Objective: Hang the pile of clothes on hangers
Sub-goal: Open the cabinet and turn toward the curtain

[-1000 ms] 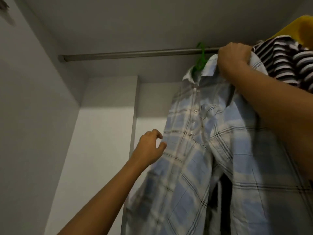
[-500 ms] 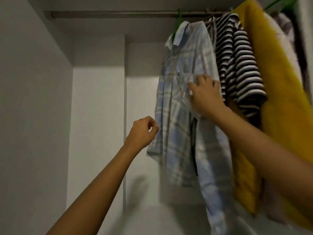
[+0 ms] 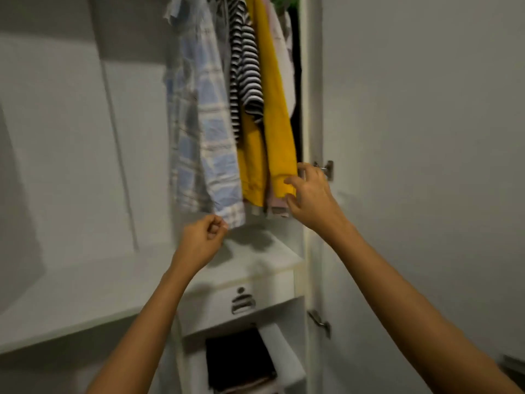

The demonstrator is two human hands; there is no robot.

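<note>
Left hand (image 3: pixel 203 240) was curled into a fist just under the bottom corner of the blue and white checked cotton shirt (image 3: pixel 204 109). I could not tell if it pinched the hem. Right hand (image 3: pixel 309 191) was open with its fingers spread and a little bent. It was low and to the right of the checked shirt, at the hem of a yellow soft top (image 3: pixel 278 109), and held nothing.

I counted four hanging clothes, two hands, one white drawer (image 3: pixel 216 305) and one pile of dark folded clothes (image 3: pixel 235 362). The checked shirt hung first. Right of it came one black and white striped top (image 3: pixel 244 66), then the yellow top, then one pale pink garment (image 3: pixel 284 52).

Half a second before, the right hand lay flat on the chest of the checked shirt. Now it had dropped to the hems. The left hand had also moved down from the shirt's side to its bottom corner. The rail had gone out of view.

Left of the checked shirt, the white wardrobe (image 3: pixel 71 137) had lots of open room. Under its hem was a gap above the white shelf (image 3: pixel 270 251). Right of it, the clothes were squeezed together up to the wardrobe's edge.
</note>
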